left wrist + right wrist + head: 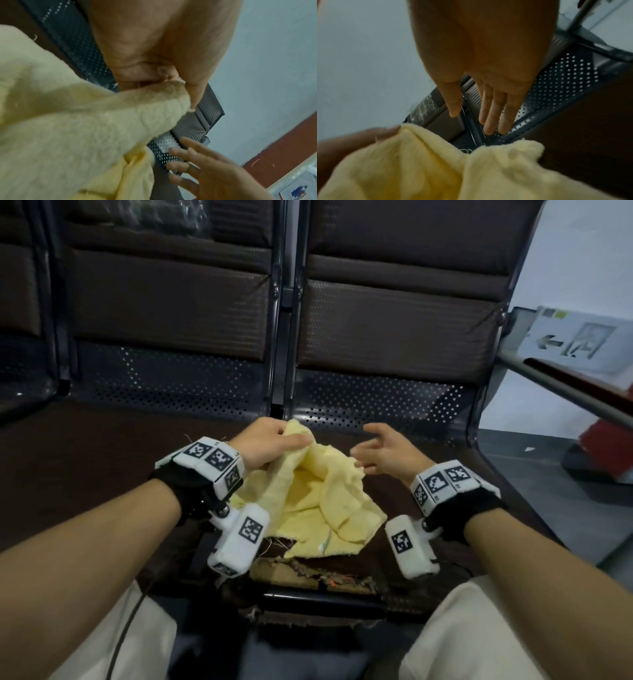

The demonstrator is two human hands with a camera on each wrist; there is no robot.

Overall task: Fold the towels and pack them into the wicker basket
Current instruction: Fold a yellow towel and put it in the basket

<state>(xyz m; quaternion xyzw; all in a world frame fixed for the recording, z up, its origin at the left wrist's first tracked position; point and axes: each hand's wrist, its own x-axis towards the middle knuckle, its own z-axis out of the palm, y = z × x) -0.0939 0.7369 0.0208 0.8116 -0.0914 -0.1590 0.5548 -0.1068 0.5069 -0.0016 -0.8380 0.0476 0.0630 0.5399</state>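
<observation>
One crumpled pale-yellow terry towel hangs pinched in your left hand; your right hand hovers beside it, fingers loose and empty.

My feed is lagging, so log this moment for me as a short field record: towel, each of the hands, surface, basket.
towel: yellow towel, crumpled, unfolded
left hand: left hand pinches the towel's top edge, lifting it
right hand: right hand open beside the towel, holding nothing
surface: brown seat of a metal bench, its front edge torn
basket: not in view

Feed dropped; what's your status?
Left hand pinches yellow towel, crumpled. Right hand open, beside it. No basket in view.
</observation>
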